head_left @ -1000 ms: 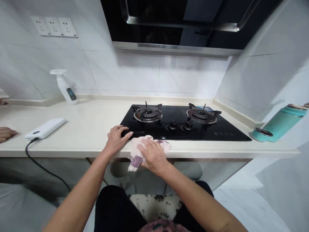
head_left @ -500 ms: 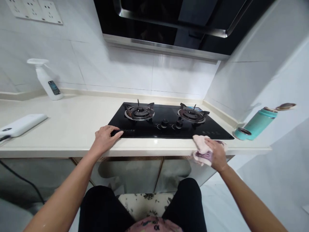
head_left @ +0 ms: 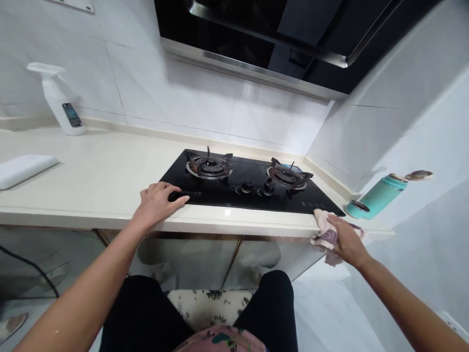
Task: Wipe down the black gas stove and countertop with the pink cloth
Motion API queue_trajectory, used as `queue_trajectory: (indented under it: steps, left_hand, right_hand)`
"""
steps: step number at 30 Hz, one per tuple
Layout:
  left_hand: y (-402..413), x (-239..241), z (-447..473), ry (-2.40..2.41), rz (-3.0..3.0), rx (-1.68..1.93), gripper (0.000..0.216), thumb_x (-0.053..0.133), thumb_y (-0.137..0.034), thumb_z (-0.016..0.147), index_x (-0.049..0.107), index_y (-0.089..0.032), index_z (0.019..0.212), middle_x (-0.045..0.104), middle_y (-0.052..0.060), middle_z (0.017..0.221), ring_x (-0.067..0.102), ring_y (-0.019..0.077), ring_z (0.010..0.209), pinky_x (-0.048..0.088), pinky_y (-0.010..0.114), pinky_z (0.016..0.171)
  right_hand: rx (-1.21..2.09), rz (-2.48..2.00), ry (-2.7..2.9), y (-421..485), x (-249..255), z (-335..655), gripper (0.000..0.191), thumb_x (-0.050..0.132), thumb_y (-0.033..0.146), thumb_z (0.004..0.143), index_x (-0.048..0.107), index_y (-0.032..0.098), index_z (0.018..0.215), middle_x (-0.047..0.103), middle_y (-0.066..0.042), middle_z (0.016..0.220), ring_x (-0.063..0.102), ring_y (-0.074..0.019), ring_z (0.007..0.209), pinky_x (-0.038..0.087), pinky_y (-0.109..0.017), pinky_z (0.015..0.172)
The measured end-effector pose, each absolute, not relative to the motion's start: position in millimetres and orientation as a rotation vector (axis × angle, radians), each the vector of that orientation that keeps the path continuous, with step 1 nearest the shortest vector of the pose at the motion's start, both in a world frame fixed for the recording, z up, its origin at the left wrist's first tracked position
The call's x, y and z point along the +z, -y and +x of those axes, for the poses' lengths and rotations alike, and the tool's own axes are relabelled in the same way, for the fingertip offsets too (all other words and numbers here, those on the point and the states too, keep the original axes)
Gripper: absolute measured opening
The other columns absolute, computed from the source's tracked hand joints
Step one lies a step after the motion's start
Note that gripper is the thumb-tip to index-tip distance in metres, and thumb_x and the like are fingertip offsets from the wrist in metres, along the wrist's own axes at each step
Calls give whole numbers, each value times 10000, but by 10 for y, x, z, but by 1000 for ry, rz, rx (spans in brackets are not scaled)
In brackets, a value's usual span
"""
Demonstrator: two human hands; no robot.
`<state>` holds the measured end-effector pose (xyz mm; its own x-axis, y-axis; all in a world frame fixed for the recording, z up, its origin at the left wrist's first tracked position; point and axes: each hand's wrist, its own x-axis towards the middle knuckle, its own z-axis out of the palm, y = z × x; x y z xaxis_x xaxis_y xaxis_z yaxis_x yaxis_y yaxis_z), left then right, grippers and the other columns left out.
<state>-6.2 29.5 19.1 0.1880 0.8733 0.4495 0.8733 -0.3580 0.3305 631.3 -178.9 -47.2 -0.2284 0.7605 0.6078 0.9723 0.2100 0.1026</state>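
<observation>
My right hand (head_left: 347, 240) presses a pink cloth (head_left: 324, 230) onto the front edge of the cream countertop (head_left: 110, 181), just beyond the right front corner of the black gas hob (head_left: 249, 188). Its fingers curl over the cloth, part of which hangs off the edge. My left hand (head_left: 158, 203) rests flat on the counter, fingers spread, fingertips on the hob's left front corner. The hob carries two burners and two knobs.
A teal flask (head_left: 377, 195) lies on its side at the counter's right end, its lid (head_left: 419, 174) beyond it. A white spray bottle (head_left: 58, 100) stands at the back left. A white power bank (head_left: 22, 168) lies at the left. A range hood (head_left: 278, 34) hangs above.
My right hand has slid the cloth rightward along the counter's front edge, from below the hob's left part to past its right corner. My left hand stayed put.
</observation>
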Motion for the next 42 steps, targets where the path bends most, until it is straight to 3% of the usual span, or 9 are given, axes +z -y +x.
queue_trajectory:
  steps: [7, 14, 19, 23, 29, 33, 36, 42]
  left_hand:
    - [-241, 224, -19, -1791, 2432, 851, 583, 543, -720, 875, 778, -275, 1169, 671, 127, 1311, 530, 381, 1323, 349, 561, 1154]
    - [-253, 222, -62, -1748, 2357, 925, 534, 483, -677, 940, 784, -290, 1150, 715, 92, 1307, 540, 359, 1326, 336, 544, 1161]
    - [-319, 252, -149, -1740, 2292, 940, 529, 439, -653, 953, 797, -293, 1101, 759, 63, 1263, 580, 338, 1308, 400, 474, 1118]
    - [-312, 280, -150, -1754, 2309, 913, 509, 446, -636, 950, 803, -295, 1075, 763, 58, 1266, 595, 337, 1300, 422, 462, 1089]
    - [-271, 294, -112, -1753, 2278, 898, 477, 477, -619, 938, 800, -297, 1076, 751, 52, 1290, 576, 362, 1318, 424, 513, 1091]
    - [-268, 297, -114, -1745, 2264, 922, 446, 516, -610, 918, 797, -297, 1063, 755, 50, 1283, 573, 358, 1315, 425, 507, 1095]
    - [-270, 294, -116, -1742, 2256, 936, 423, 535, -598, 910, 794, -301, 1065, 755, 50, 1291, 578, 354, 1309, 427, 508, 1098]
    - [-282, 256, -107, -1755, 2235, 956, 414, 575, -597, 888, 790, -297, 1076, 742, 59, 1305, 560, 372, 1325, 408, 539, 1119]
  right_hand:
    - [-631, -1329, 2151, 1253, -400, 4340, 578, 676, 445, 909, 536, 152, 1388, 596, -232, 1423, 586, -357, 1237, 497, -521, 1011]
    - [-524, -1222, 2330, 694, -215, 2095, 669, 751, 445, 884, 504, 146, 1429, 538, -235, 1468, 535, -358, 1225, 459, -507, 998]
    - [-485, -1249, 2367, 601, -60, 1506, 660, 745, 413, 891, 476, 162, 1440, 568, -192, 1352, 544, -319, 1087, 455, -469, 916]
    - [-546, -1178, 2344, 641, -163, 1784, 667, 779, 468, 872, 502, 227, 1430, 595, -147, 1300, 541, -290, 1043, 432, -432, 871]
    - [-706, -1094, 2062, 879, -471, 2884, 498, 726, 340, 889, 555, 233, 1345, 634, -129, 1234, 560, -272, 1037, 413, -409, 876]
    - [-740, -1163, 2060, 1161, -527, 3815, 483, 691, 331, 912, 550, 233, 1364, 615, -162, 1336, 570, -310, 1198, 445, -454, 980]
    - [-700, -1434, 2094, 1379, -522, 4587, 466, 709, 404, 855, 633, 224, 1277, 637, -188, 1326, 596, -356, 1181, 477, -504, 984]
    - [-591, -1722, 1908, 1801, -557, 6290, 655, 715, 557, 764, 623, 185, 1295, 638, -232, 1295, 626, -429, 1188, 491, -592, 1038]
